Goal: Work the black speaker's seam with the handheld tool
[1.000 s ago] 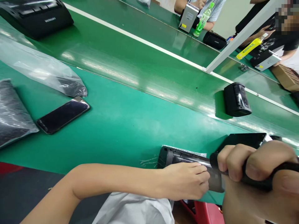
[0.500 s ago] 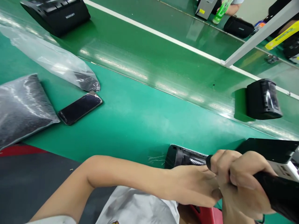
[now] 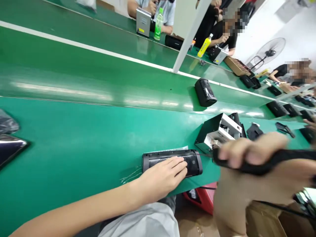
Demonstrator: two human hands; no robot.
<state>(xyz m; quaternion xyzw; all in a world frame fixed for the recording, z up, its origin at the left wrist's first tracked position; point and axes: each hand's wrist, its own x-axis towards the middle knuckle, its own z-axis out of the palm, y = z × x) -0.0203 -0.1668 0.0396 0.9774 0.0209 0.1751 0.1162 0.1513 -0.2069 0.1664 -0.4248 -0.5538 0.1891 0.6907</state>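
A long black speaker [image 3: 195, 163] lies on the green bench in front of me. My left hand [image 3: 166, 176] rests over its middle, fingers stretched flat on the top. Held level in my right hand [image 3: 259, 148] is a black electric screwdriver [image 3: 293, 157]; its thin bit points left, near the speaker's right end. Whether the bit touches anything I cannot tell, as the hand and tool are smeared by motion. Just behind stands a black-and-white screw feeder [image 3: 211, 128], partly covered by my right hand.
Another black speaker [image 3: 205, 92] stands on the green conveyor [image 3: 111, 75]. A phone [image 3: 11, 148] lies at the left edge. Beneath the bench are a red object [image 3: 204, 199] and a cardboard box [image 3: 265, 219]. Co-workers sit across, near a green bottle [image 3: 158, 24] and a yellow bottle [image 3: 204, 46].
The view has swung to the right. My hands, close together before, are now apart: the left lies on the speaker, and the right has moved right and up with the screwdriver.
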